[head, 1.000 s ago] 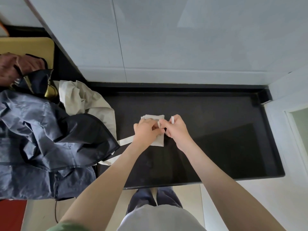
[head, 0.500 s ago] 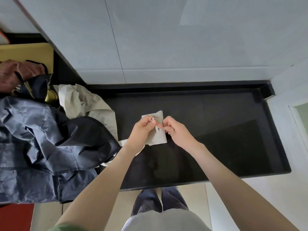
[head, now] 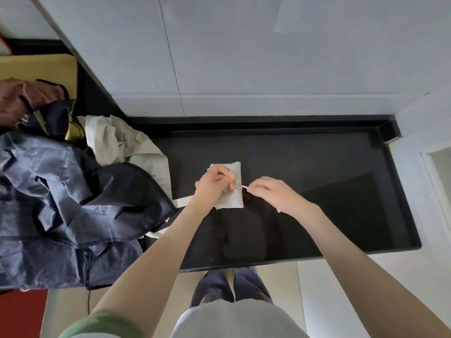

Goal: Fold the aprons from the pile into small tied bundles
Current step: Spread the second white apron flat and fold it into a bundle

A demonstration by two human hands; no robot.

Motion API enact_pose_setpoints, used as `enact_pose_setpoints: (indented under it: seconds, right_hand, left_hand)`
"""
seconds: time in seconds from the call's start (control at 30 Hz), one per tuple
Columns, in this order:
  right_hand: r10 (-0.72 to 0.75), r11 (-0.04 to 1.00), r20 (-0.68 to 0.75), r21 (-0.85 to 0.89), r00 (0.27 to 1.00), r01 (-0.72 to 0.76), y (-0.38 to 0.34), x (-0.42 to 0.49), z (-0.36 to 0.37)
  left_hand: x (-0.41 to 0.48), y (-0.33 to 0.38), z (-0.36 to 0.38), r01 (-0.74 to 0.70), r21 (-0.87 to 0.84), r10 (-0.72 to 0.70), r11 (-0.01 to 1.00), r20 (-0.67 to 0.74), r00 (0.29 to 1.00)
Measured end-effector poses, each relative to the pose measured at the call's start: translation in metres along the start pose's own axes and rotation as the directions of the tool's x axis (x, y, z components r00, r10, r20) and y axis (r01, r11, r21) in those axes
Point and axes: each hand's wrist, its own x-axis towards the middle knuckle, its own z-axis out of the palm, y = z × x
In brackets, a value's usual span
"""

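Observation:
A small folded cream apron bundle [head: 231, 198] lies on the black countertop [head: 317, 172]. My left hand [head: 213, 185] rests on its left half and pinches a cream tie strap at the bundle's middle. My right hand [head: 271, 193] is just right of the bundle and pinches the other end of the strap [head: 242, 187], drawn taut between the two hands. Another length of cream strap [head: 181, 202] trails left from under my left wrist toward the pile.
A pile of aprons covers the counter's left: dark navy ones [head: 61, 203] in front, a crumpled cream one [head: 122, 145] behind. Another person's hand [head: 22, 98] holds dark cloth at far left. A white tiled wall [head: 244, 57] backs the counter; a raised rim [head: 395, 191] bounds its right.
My right hand has moved right, away from the bundle, pulling the strap out taut. The bundle has settled flat on the counter under my left hand.

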Motion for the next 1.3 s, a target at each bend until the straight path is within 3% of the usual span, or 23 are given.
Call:
enact_pose_setpoints:
  seconds: [0.1,0.17,0.3,0.4,0.57,0.77,1.0,1.13,1.3]
  right_hand:
    - [-0.038,0.992,-0.038,-0.120,0.999,0.033,-0.003,-0.001,-0.001]
    - [-0.093,0.991,-0.095,-0.110,0.991,0.083,-0.005,0.001,0.005]
    - [-0.120,0.947,-0.183,0.274,0.976,0.168,-0.015,0.003,0.016]
    - [-0.150,0.900,-0.172,0.385,0.974,0.206,-0.018,0.005,0.029]
    - [-0.206,0.909,-0.171,0.331,0.964,0.253,-0.011,0.009,0.041]
    - [-0.204,0.870,-0.206,0.410,0.957,0.274,-0.004,0.008,0.049]
    - [-0.199,0.927,-0.239,0.269,0.951,0.261,-0.005,0.014,0.051]
    - [-0.202,0.949,-0.199,0.200,0.959,0.242,-0.007,0.016,0.044]
    - [-0.151,0.972,-0.145,0.158,0.978,0.174,-0.011,0.018,0.038]
  left_hand:
    - [-0.002,0.001,0.003,0.011,0.075,-0.008,0.997,-0.038,0.999]
    - [-0.003,0.003,0.004,0.025,0.110,-0.020,0.994,-0.051,0.999]
    - [-0.003,0.004,0.006,0.050,0.150,-0.041,0.987,-0.065,0.997]
    - [-0.006,0.008,0.007,0.044,0.197,-0.032,0.979,-0.064,0.997]
    - [-0.014,0.011,0.006,0.008,0.215,0.000,0.977,-0.034,0.999]
    - [-0.010,-0.002,0.009,-0.042,0.245,0.045,0.969,-0.006,0.999]
    - [-0.014,-0.008,0.014,-0.182,0.581,0.177,0.793,0.066,0.982]
    - [-0.012,-0.004,0.017,-0.111,0.514,0.158,0.851,-0.048,0.986]
    - [-0.011,-0.002,0.016,-0.052,0.422,0.089,0.905,-0.069,0.994]
